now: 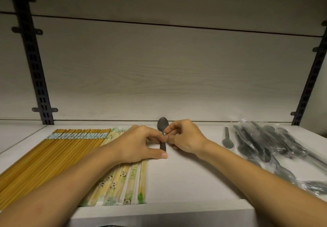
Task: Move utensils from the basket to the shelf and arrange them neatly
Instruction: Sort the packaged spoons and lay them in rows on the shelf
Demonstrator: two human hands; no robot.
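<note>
In the middle of the shelf [185,182], far from its front edge, the left hand [139,143] and right hand [184,138] both pinch the thin neck of a dark spoon [162,126], which looks light, stiff and a little slippery.

2 bare forearms, bare hands [155,142], no sleeves/jewellery.
</note>
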